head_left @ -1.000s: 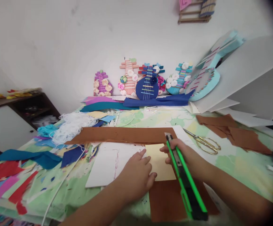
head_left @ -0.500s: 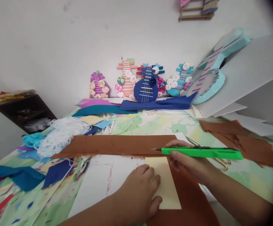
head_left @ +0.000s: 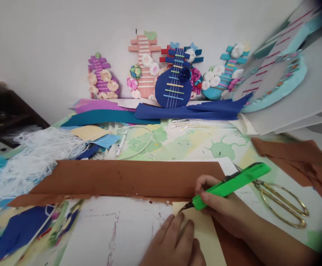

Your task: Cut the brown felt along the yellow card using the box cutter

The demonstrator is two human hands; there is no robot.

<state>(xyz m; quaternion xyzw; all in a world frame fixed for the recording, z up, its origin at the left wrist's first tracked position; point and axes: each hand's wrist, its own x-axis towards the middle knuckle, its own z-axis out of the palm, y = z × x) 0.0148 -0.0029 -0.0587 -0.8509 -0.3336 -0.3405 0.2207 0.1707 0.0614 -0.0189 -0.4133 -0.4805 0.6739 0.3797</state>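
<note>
My right hand (head_left: pixel 224 212) is closed round a green utility knife (head_left: pixel 234 184), its dark blade slanting down to the left. The tip is over the upper left of a pale yellow paper (head_left: pixel 209 236), close to my left fingertips; whether it touches is unclear. Fingers stretched out, my left hand (head_left: pixel 174 244) lies flat across the left side of that paper. Underneath is a white sheet (head_left: pixel 91 229) with reddish glue-like marks. A long brown paper strip (head_left: pixel 127 179) crosses just beyond both hands, and more brown paper shows under my right wrist.
Gold-handled scissors (head_left: pixel 282 207) lie right of my right hand. Torn brown paper (head_left: pixel 302 162) is farther right. Tangled white cord (head_left: pixel 39 155) and coloured scraps cover the left side. A blue paper lute (head_left: pixel 174 81) stands among several others along the wall.
The view has dropped closer to the table. My right hand has brought the knife from over the brown strip down to the yellow paper, tilting its blade downward. The scissors show more fully.
</note>
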